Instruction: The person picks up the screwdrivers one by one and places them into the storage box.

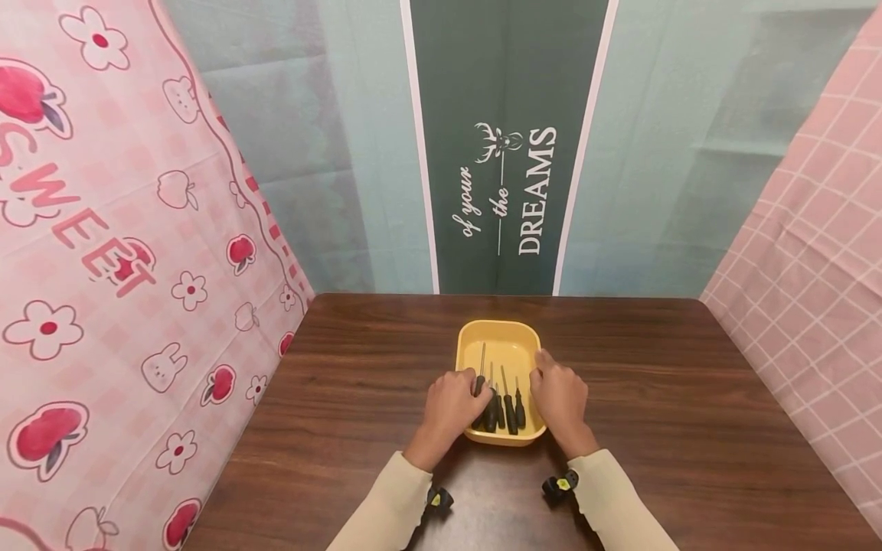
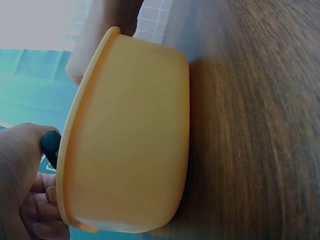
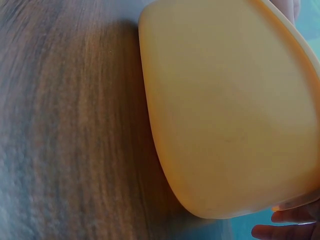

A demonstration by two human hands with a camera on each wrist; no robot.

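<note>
A yellow plastic tub stands on the table and holds several screwdrivers with black handles and thin metal shafts. They lie side by side, shafts toward the far end. My left hand reaches over the left rim and grips the leftmost screwdriver, partly hiding its handle. In the left wrist view, the dark handle end shows beside the thumb, above the rim. My right hand holds the tub's right side at the rim. Some of its fingers show past the tub's far corner in the right wrist view.
The brown wood-grain table extends on both sides of the tub. A green printed cloth hangs behind it, with pink patterned cloths at left and right. Dark wrist cameras are strapped under both sleeves.
</note>
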